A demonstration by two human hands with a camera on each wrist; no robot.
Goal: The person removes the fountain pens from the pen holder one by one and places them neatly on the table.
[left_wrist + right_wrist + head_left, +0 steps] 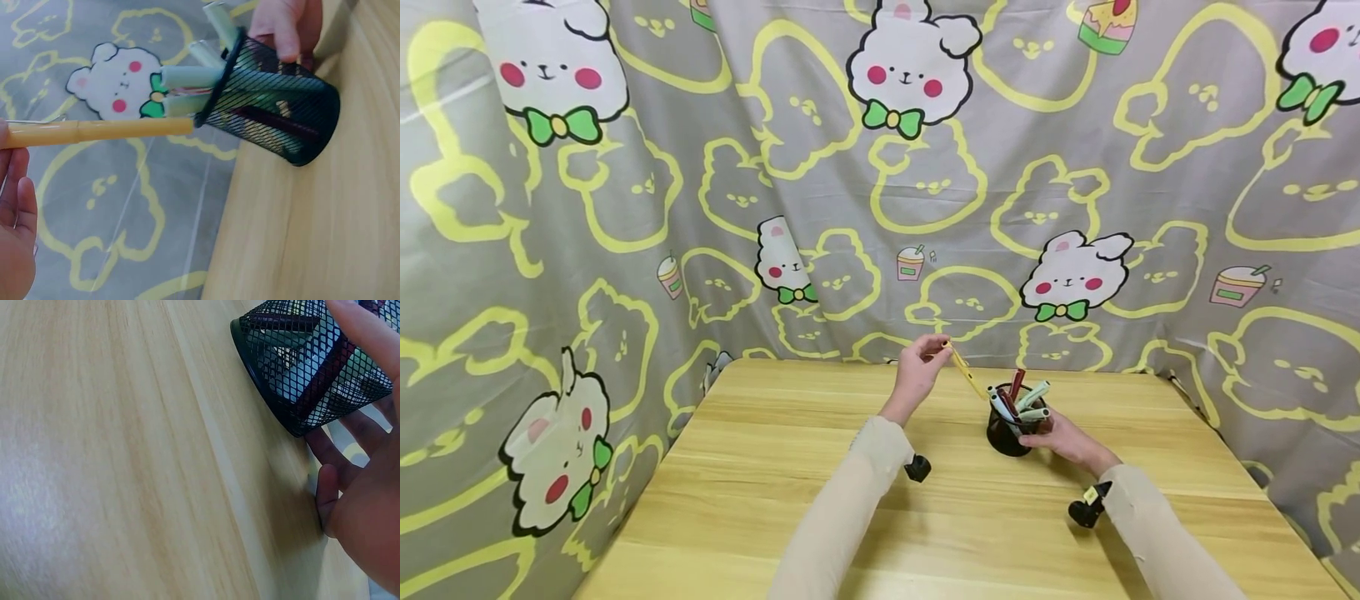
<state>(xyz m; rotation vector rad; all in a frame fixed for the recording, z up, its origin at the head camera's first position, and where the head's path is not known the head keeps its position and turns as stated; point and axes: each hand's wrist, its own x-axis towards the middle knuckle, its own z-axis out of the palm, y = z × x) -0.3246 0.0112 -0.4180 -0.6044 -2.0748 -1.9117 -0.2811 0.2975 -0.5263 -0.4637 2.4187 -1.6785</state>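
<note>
Toward the far side of the table [760,467], right of centre, pinching a yellow pen [967,373] by its upper left end with the left hand [919,371]. Slanting it down to the right, with its free end just beside the rim of a black mesh cup [1002,437]; not being able to tell touching from a small gap. Probably gripping only one end for leaving fingers clear of the rim. Wrapping the right hand [1063,437] round the cup's right side, with thumb on the near face, likely steadying it against tipping. Holding hands apart, clamping one on pen, other on cup. Seeing light green pens [1034,396] and dark red pens [1017,384] leaning inside the cup, seemingly splaying for want of tighter packing.
</note>
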